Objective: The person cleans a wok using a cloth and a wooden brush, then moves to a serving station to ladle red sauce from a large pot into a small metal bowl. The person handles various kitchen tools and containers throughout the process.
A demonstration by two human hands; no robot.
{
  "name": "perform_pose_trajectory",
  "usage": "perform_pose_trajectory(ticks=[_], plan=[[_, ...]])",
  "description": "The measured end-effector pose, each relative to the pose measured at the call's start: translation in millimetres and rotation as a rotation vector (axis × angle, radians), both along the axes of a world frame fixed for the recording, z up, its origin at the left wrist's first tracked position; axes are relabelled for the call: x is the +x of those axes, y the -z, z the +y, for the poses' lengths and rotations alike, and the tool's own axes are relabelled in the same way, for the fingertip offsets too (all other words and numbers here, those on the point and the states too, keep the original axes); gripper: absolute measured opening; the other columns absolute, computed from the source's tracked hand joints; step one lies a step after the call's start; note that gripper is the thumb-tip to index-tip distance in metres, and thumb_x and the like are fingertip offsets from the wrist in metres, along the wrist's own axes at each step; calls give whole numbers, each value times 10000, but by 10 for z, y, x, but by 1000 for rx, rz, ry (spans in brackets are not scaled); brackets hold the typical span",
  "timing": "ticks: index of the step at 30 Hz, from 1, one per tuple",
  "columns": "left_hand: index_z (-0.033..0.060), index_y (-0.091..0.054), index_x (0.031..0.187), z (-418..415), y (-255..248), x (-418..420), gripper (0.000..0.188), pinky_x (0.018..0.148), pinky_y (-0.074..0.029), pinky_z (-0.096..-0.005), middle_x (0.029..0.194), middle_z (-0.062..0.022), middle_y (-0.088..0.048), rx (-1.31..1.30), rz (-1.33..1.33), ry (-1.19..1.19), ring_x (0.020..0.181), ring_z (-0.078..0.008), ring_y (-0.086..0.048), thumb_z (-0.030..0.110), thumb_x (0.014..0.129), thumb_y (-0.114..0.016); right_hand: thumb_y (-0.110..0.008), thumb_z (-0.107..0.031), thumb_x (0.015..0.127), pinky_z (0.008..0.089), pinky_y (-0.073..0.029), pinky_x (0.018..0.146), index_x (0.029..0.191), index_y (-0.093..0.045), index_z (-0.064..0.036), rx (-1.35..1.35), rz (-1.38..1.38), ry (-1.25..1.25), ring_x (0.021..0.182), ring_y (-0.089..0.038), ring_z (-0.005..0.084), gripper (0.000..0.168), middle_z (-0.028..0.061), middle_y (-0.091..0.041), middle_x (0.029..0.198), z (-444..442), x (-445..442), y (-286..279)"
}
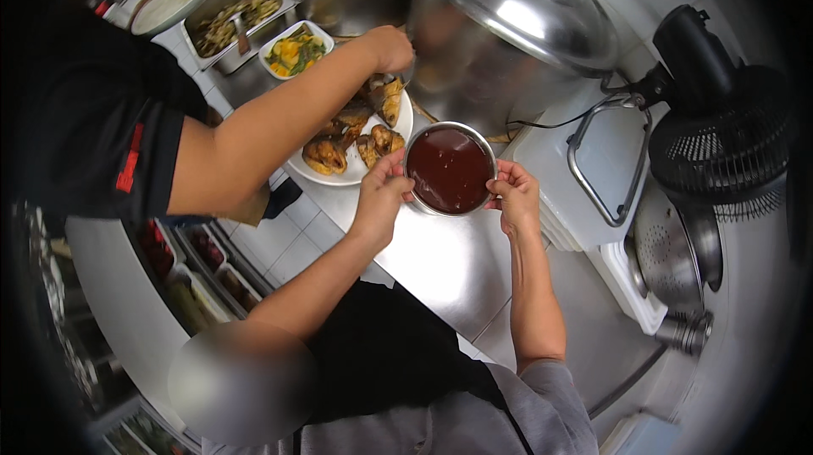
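Observation:
Between my two hands is a round steel bowl [417, 200] filled with dark red-brown sauce [450, 169]. My left hand [383, 196] grips its left rim, thumb on top. On the opposite rim, my right hand [516, 193] pinches with thumb and fingers. Just beyond the bowl lies a white plate [346, 177] with browned, fried-looking fish pieces [327, 156]. A co-worker's forearm [286, 109] reaches across above that plate, the hand [392, 48] close to a large steel pot. What that hand holds, if anything, is hidden.
A large lidded steel pot [470, 74] stands beyond the plate. A small white dish of yellow-and-green food [297, 56] and a steel pan [219, 61] with a serving utensil are farther left. Stacked white containers [546, 201], a black fan [718, 125] and a colander [667, 245] line the right.

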State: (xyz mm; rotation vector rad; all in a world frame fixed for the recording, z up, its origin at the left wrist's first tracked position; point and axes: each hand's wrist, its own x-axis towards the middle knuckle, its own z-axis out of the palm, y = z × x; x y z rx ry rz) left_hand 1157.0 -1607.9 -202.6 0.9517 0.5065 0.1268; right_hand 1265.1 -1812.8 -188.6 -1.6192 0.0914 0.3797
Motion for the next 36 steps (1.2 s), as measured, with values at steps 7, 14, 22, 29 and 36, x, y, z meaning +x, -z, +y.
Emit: perform_pose_trajectory(ticks=[7, 14, 22, 29, 36], plan=[[-14, -530, 1327, -116, -149, -191, 483, 769, -497, -273, 944, 20, -554, -21, 13, -82, 817, -96, -578, -22, 845, -505, -584, 88, 776, 237, -496, 435, 1093, -662, 19, 76, -35, -81, 561, -561, 77, 335, 8, -635, 789, -83, 6, 127], [-19, -534, 1286, -374, -168, -515, 446, 761, -520, -297, 949, -2, -562, -57, -47, -100, 806, -107, -585, -4, 841, -505, -565, 98, 772, 235, -491, 432, 1107, -663, 37, 79, -51, -143, 587, -577, 80, 355, 9, -622, 797, -341, -213, -76], [-18, -548, 1250, -517, -357, -1482, 458, 823, -560, -329, 990, -39, -623, -107, -50, -145, 894, -162, -637, 11, 794, -543, -597, 91, 758, 251, -526, 498, 1136, -663, 25, 37, -69, -325, 652, -623, 100, 390, 50, -669, 866, -423, -828, -312], [1, -491, 1303, -659, -409, -2678, 425, 799, -539, -302, 984, -35, -524, -216, -121, -205, 860, -137, -595, 10, 879, -516, -562, 77, 740, 213, -502, 437, 1090, -658, 47, 76, -90, -468, 591, -595, 85, 364, 42, -657, 847, -413, -1661, -305], [7, -485, 1317, -464, -650, -4290, 433, 830, -544, -337, 985, -23, -523, -201, -170, -471, 898, -146, -603, 29, 885, -511, -567, 78, 740, 204, -484, 409, 1079, -656, 53, 157, -36, -711, 564, -576, 84, 351, 27, -631, 801, 466, -2880, -470]])
